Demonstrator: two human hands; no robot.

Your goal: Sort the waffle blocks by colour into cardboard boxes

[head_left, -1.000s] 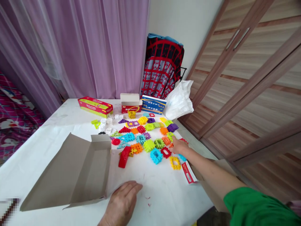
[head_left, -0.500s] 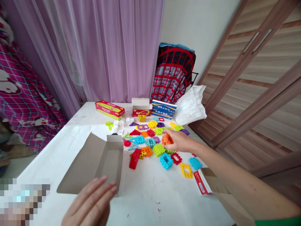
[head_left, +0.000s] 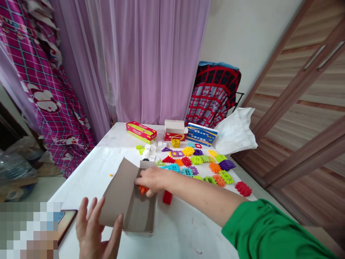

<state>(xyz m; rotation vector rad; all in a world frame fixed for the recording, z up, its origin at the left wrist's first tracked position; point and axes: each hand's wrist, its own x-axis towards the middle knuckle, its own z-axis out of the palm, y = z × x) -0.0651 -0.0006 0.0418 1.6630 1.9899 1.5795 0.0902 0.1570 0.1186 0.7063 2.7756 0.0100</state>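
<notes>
one orange block (head_left: 143, 190) gripped in the right hand (head_left: 153, 178), down at the open cardboard box (head_left: 140, 217); from where i stand, can't tell if it touches bottom. looks like the placing step; next move calls for loosening those curled fingers. left hand (head_left: 97, 232) empty, fingers spread, by the flap (head_left: 118, 192), contact unclear.

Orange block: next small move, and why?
Probably loosen the right hand and leave the orange block in the open box: the hand has it at the box's tray, bare cardboard shows on the near side, and the left hand is open by the flap. Whether the block touches bottom, I can't tell.
</notes>
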